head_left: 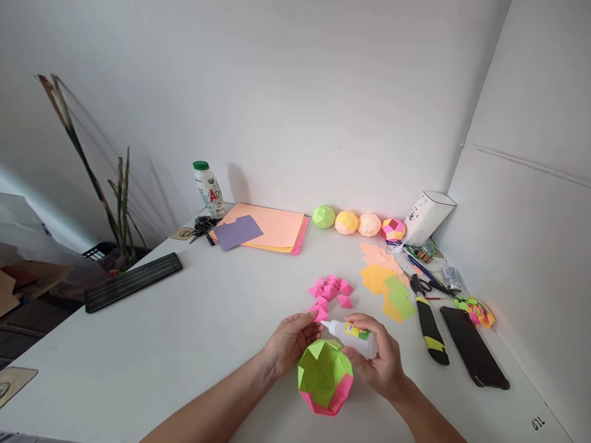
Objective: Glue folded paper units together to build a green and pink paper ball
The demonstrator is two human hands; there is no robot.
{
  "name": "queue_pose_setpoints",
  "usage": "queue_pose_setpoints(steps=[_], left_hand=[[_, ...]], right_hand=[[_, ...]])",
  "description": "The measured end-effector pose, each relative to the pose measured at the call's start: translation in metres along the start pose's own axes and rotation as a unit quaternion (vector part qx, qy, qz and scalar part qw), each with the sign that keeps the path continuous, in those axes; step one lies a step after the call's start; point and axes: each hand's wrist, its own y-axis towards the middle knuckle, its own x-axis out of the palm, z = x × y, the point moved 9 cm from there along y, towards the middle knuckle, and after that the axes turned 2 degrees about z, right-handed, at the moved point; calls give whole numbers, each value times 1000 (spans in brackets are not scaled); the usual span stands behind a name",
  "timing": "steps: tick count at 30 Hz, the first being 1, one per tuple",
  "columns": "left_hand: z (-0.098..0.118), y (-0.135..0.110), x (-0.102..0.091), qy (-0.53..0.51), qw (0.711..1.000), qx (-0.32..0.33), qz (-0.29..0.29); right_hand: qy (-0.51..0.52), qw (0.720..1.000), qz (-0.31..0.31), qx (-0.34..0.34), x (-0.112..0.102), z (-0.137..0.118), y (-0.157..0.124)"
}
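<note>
My left hand (295, 338) pinches a small folded pink paper piece (319, 314) between thumb and fingers. In my right hand (379, 363) lies a clear plastic glue bottle (354, 337) with a yellow and green label, tilted so its white nozzle points at that pink piece. I cannot tell whether the tip touches the paper. Below and between the hands, an open green paper ball (325, 369) with pink parts along its near edge rests on the table. Just beyond my left fingers sits a loose heap of folded pink paper pieces (330, 288).
Cut paper in peach, orange and green (383, 280) lies to the right, near a yellow-black cutter (431, 329), scissors (419, 284) and a phone (474, 347). Several finished paper balls (346, 222) line the wall beside a white tube (427, 218). Paper sheets (272, 224) and a bottle (209, 189) stand back left.
</note>
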Motion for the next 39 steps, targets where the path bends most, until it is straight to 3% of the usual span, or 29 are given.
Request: queue_pose_setpoints(steps=[15,23,29,39], left_hand=[[1,2,-1,13,1000,3,-4],[11,10,-4,-8,999,37,0],[11,9,-7,-17,999,40,3],[9,10,-8,-16,999,33,5]], right_hand=[[0,999,42,31,-5,10,4],[-46,996,-72,-9,17,-4,51],[-54,996,-70,-26,19,-7,62],[-58,996,-64,0,14,3,66]])
